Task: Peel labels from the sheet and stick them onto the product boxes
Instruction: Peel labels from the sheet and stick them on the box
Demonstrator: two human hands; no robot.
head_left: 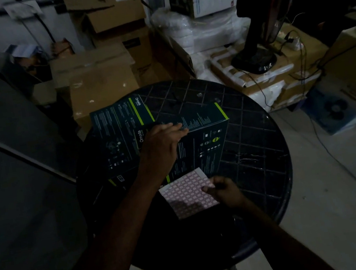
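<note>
Two product boxes (185, 143) lying just beyond label sheet (188, 193) on tabletop (255, 146). Left hand (162, 144) flat, fingers straight, pressing nearer box. Right hand (224, 191) pinching sheet's right edge. Probably thin, floppy paper; best lifted at a label corner.

"Omada" on near box (197, 145), far box (120, 129).

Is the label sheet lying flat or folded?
Flat: the label sheet lies spread on the table, its right edge under the right hand.
</note>
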